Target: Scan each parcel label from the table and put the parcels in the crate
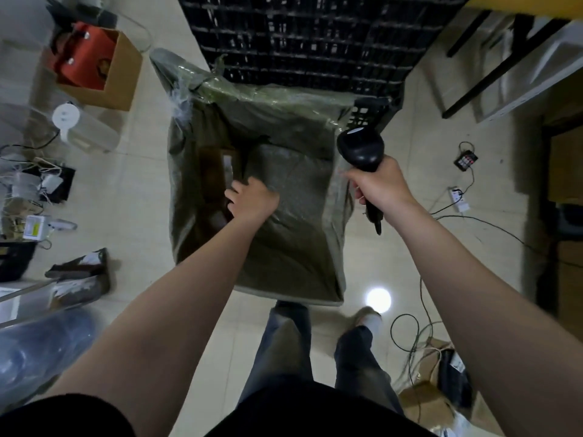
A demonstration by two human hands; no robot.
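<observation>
The left hand (252,200) reached down inside the black plastic crate lined with a translucent green plastic bag (184,216). Its knuckles faced up and its fingers were bent downward at the seam between two parcels. Whether it pinched an edge there or only rested could not be told. Under its palm and out to its right lay the large grey-green soft-wrapped parcel (293,181). Just beyond its fingertips sat the brown cardboard parcel (214,165) with its white label (227,167) facing up. The right hand (378,187) was wrapped firmly round the grip of the black handheld barcode scanner (361,149). It held the scanner above the crate's right rim, head pointing away from the body. The main risk seemed to be the loose bag. Its slack folds stood close to the left of the left hand, and a withdrawing wrist could drag them over the parcels or pull the liner off the rim. The soft parcel might also ride up against the cardboard one and sit crooked, leaving less room for later parcels. The scanner could knock the rim below the right hand. Dark loose cables (407,329) lay on the floor near the feet, behind and below the right hand, so a step back could catch them.
</observation>
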